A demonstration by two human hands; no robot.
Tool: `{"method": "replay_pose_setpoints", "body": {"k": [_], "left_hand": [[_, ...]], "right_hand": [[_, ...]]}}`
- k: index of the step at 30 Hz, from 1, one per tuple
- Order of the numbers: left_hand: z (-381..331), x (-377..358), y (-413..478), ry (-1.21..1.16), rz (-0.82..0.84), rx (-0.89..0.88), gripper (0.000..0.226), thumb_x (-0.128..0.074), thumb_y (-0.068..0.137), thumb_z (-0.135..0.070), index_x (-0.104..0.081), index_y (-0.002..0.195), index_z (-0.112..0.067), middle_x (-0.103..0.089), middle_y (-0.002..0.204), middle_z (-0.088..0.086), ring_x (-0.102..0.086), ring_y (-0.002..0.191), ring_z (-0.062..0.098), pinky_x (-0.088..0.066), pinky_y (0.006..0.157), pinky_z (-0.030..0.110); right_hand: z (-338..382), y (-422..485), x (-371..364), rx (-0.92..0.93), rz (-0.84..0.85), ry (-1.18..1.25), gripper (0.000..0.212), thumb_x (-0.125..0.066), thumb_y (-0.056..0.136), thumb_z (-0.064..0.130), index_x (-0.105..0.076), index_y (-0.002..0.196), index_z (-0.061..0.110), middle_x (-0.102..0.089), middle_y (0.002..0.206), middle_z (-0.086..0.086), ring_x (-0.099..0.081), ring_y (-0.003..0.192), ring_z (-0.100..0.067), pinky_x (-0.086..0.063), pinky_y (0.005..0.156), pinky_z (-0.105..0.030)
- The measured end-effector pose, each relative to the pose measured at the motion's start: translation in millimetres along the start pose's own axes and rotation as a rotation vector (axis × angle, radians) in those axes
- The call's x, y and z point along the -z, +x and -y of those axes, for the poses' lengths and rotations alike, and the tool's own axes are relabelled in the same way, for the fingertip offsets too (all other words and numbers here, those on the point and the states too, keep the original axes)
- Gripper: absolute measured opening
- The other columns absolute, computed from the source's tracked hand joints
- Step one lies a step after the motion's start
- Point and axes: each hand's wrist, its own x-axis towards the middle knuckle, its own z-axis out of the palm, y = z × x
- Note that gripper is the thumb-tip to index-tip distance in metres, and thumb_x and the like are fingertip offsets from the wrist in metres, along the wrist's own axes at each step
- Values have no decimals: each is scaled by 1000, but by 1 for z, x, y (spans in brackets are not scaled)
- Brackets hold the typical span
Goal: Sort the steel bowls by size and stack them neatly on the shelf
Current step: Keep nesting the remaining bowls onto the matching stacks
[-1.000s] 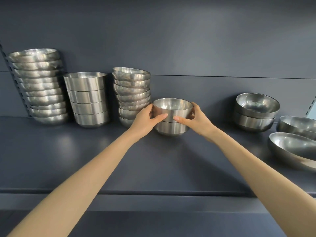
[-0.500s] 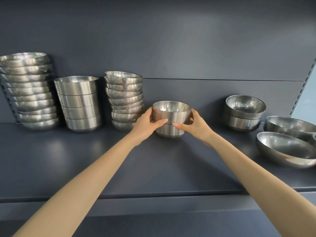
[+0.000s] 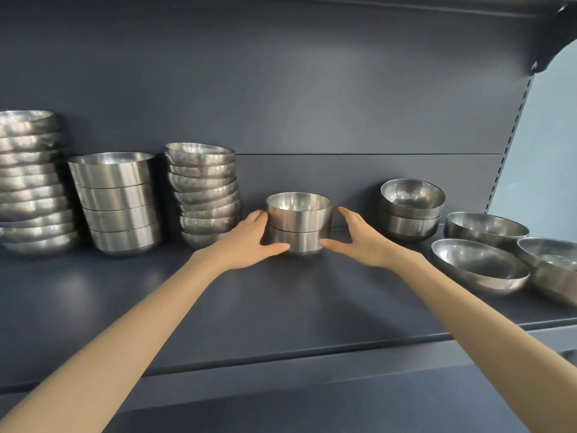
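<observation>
The two-bowl stack stands upright in the middle of the shelf, towards the back, one small straight-sided steel bowl nested in another like it. The left hand lies against its left side, fingers fairly straight and the thumb reaching across the front of the lower bowl, touching it. The right hand is spread wide on the other side: only its thumb tip meets the lower bowl, and its fingers stand clear of the upper one with a gap showing. Neither hand has a firm hold.

Just left of the left hand is a leaning stack of shallow bowls, then a stack of larger straight-sided bowls, then a tall stack of wide bowls at the frame's edge. To the right, a pair of rounder bowls sits nested, and beyond it three loose wide bowls lie close together near the shelf's end.
</observation>
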Motion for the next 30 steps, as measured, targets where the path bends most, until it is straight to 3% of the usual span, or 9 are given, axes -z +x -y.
{"method": "replay_pose_setpoints", "body": {"k": [5, 8, 10, 13, 18, 23, 27, 30], "left_hand": [[-9, 8, -23, 367, -85, 8, 88, -31, 89, -71, -7, 155, -17, -7, 162, 0, -6, 148, 20, -11, 119, 40], [-9, 6, -37, 435, -96, 27, 92, -23, 83, -80, -7, 154, -24, -6, 162, 0, -2, 148, 23, -5, 120, 44], [-10, 6, -45, 466, -101, 27, 105, -7, 68, -90, -7, 154, -30, -5, 161, -1, -2, 148, 23, -5, 120, 46], [-16, 6, -53, 486, -124, 15, 113, 6, 54, -88, -9, 153, -34, -7, 161, -2, -4, 147, 23, -7, 119, 45], [-41, -3, -53, 430, -127, -57, 112, 4, 54, -89, -10, 152, -36, -8, 161, -3, -5, 148, 22, -8, 118, 44], [-80, -22, -47, 385, -90, -193, 108, 1, 58, -88, -10, 152, -37, -8, 161, -2, -3, 148, 21, -6, 119, 44], [-111, -35, -32, 349, -36, -271, 86, -24, 82, -81, -8, 153, -35, -6, 161, -1, -1, 148, 21, -5, 119, 43], [-136, -47, -18, 331, -5, -331, 80, -29, 88, -73, -10, 153, -32, -9, 161, -1, -4, 148, 22, -9, 118, 42]], "right_hand": [[-2, -30, 17, 14, -62, -429, 98, -40, 82, 73, 1, 154, 20, -1, 161, 4, 0, 149, -17, -10, 120, -47], [-5, -49, 23, 15, -132, -525, 99, -36, 79, 78, -3, 154, 23, -4, 161, 5, -2, 149, -18, -7, 119, -47], [-9, -61, 26, 20, -186, -572, 96, -34, 78, 79, -9, 153, 24, -9, 161, 5, -6, 148, -18, -7, 119, -47], [-13, -78, 29, -8, -219, -610, 93, -34, 78, 80, -13, 152, 27, -12, 160, 5, -8, 148, -19, -7, 117, -48], [-29, -100, 33, -66, -248, -634, 94, -33, 77, 81, -17, 151, 25, -18, 158, 4, -12, 147, -20, -9, 117, -54], [-43, -126, 46, -142, -310, -630, 90, -39, 78, 79, -22, 150, 28, -22, 157, 5, -17, 146, -20, -10, 116, -52], [-60, -147, 57, -207, -337, -570, 81, -44, 81, 73, -26, 148, 31, -26, 156, 7, -22, 144, -19, -13, 117, -49], [-73, -161, 66, -217, -379, -519, 72, -49, 84, 67, -34, 144, 30, -36, 150, 7, -31, 139, -19, -21, 116, -46]]}}
